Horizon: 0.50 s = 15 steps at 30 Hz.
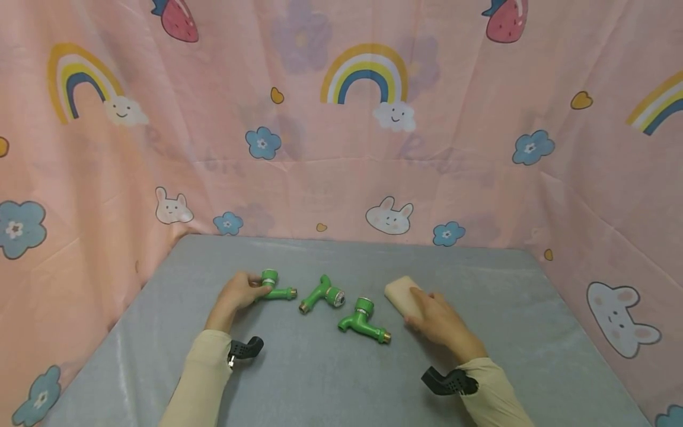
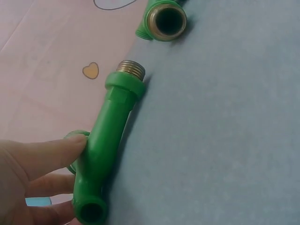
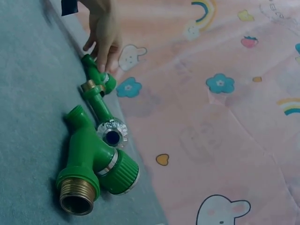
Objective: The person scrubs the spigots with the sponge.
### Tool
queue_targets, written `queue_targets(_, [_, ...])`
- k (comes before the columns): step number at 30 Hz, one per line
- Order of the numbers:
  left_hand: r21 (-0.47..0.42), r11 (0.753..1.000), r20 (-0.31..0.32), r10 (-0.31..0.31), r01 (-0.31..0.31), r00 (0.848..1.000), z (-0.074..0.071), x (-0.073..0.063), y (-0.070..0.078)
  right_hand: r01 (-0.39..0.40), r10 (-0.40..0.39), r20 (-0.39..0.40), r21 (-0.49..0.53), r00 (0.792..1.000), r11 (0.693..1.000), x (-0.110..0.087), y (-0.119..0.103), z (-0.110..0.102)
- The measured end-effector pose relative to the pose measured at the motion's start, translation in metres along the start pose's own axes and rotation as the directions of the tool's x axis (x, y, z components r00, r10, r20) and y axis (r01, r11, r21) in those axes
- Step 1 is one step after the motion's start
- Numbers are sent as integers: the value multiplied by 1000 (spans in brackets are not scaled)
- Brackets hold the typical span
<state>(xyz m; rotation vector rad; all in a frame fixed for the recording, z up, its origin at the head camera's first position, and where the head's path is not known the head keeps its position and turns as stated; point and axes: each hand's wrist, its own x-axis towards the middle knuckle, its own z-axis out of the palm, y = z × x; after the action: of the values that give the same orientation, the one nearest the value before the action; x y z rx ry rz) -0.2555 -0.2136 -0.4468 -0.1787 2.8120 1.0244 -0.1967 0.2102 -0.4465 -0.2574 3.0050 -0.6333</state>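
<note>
Three green taps with brass threaded ends are on the grey tabletop. My left hand (image 1: 238,295) pinches the leftmost tap (image 1: 280,293) by its knob side; in the left wrist view the thumb (image 2: 61,152) presses its body (image 2: 105,136). The middle tap (image 1: 320,295) lies with its knob end toward the right. Nearer me is the right tap (image 1: 360,323), seen large in the right wrist view (image 3: 82,150). My right hand (image 1: 440,320) grips a cream-coloured rounded block (image 1: 402,293), maybe a sponge. That block does not show in the right wrist view.
A grey cloth-like surface (image 1: 309,379) covers the table. Pink printed curtain (image 1: 299,190) hangs behind it and along both sides. Dark wrist mounts (image 1: 450,381) stick out from both sleeves.
</note>
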Motion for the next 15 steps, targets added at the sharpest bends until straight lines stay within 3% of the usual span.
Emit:
queue_targets(5, [70,997,-39,13,-10,999,-2,-2,3,-3,3,-4,-11,1000,1000,-1,1,-1])
queue_targets(10, [101,994,-175,63,-45,983,-2,-5,14,-3,2,-50,-9,999,1000,-1,0,-5])
queue_targets(13, [89,987,-294,151,-131,944,1,-9,28,3,-2,-124,8,992,1000,0,-1,-8])
queue_targets(15, [91,970,-367,244,-227,898,5,-12,38,16,-7,-191,44,982,999,1,-2,-9])
